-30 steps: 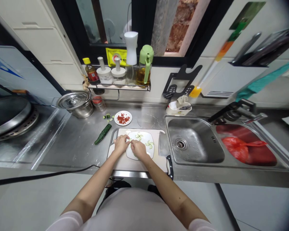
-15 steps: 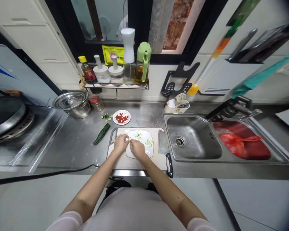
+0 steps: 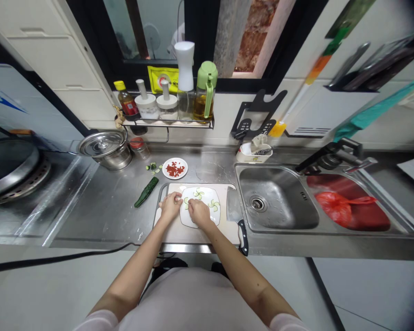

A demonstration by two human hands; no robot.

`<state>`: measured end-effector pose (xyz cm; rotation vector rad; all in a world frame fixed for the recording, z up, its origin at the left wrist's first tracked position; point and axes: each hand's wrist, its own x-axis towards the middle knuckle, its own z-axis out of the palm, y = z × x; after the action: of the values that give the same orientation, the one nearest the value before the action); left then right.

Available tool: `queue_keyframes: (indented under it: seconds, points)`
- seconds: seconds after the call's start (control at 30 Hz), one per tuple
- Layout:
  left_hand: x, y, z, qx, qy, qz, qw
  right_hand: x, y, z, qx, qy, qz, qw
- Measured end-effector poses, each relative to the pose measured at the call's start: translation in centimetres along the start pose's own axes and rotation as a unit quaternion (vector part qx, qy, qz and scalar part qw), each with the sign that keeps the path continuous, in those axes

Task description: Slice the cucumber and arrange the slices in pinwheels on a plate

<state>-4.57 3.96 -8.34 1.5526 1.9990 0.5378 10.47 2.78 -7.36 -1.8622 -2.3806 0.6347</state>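
Observation:
A white square plate (image 3: 209, 192) rests on the cutting board (image 3: 165, 234). Thin cucumber slices (image 3: 214, 205) form curved, flower-like clusters on it, at the top, right and left. My left hand (image 3: 171, 206) is over the plate's left edge, fingers curled in a pinch; whatever they may hold is too small to make out. Over the left middle of the plate, my right hand (image 3: 199, 213) has its fingers closed near the left slices, and its fingertips are hidden. A kitchen knife (image 3: 233, 204) lies along the board's right side, its black handle towards me.
Left of the board lies a cucumber (image 3: 146, 192), with cucumber pieces (image 3: 153, 167) behind it. A small plate of red bits (image 3: 175, 169) stands behind the board. The sink (image 3: 276, 197) is at right, a lidded pot (image 3: 105, 149) at back left. A seasoning rack (image 3: 165, 122) hangs above.
My hands have moved slightly apart, the left one leftward and the right one a little rightward. More of the left cucumber slices now shows between them.

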Motion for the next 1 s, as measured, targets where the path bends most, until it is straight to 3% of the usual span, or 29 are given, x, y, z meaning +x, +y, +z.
queue_keyframes:
  seconds: [0.2, 0.4, 0.7, 1.0]
  points:
    - [-0.2, -1.8, -1.5, 0.006, 0.08, -0.08, 0.994, -0.6, 0.7, -0.3, 0.044, 0.027, 0.012, 0.999]
    - [0.2, -2.7, -1.9, 0.058, 0.072, -0.105, 0.99, -1.6, 1.5, -1.1, 0.088, 0.072, 0.022, 0.993]
    - [1.7, -1.5, -0.8, 0.138, 0.059, -0.099, 0.984, -2.9, 2.0, -2.2, 0.13, 0.095, 0.02, 0.987]
    - [1.9, -1.1, -0.6, 0.065, 0.058, -0.072, 0.994, -3.1, 2.4, -2.3, 0.136, 0.095, 0.025, 0.986]
